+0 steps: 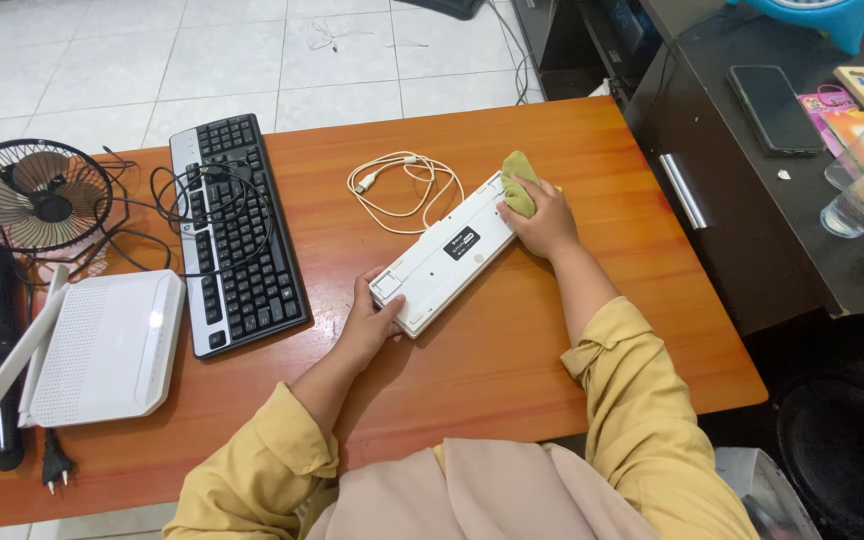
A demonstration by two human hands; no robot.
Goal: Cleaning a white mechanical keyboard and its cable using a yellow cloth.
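Orange wooden table carries white keyboard flipped underside-up at centre, coiled cream cable just behind it, black keyboard with tangled black cord left, white router and small black fan at far left edge.

White keyboard — flipped underside up, dark label at centre, lying diagonally mid-tabletop. Left hand grips its near corner. Green cloth — bunched, pressed on the far end under the right hand.
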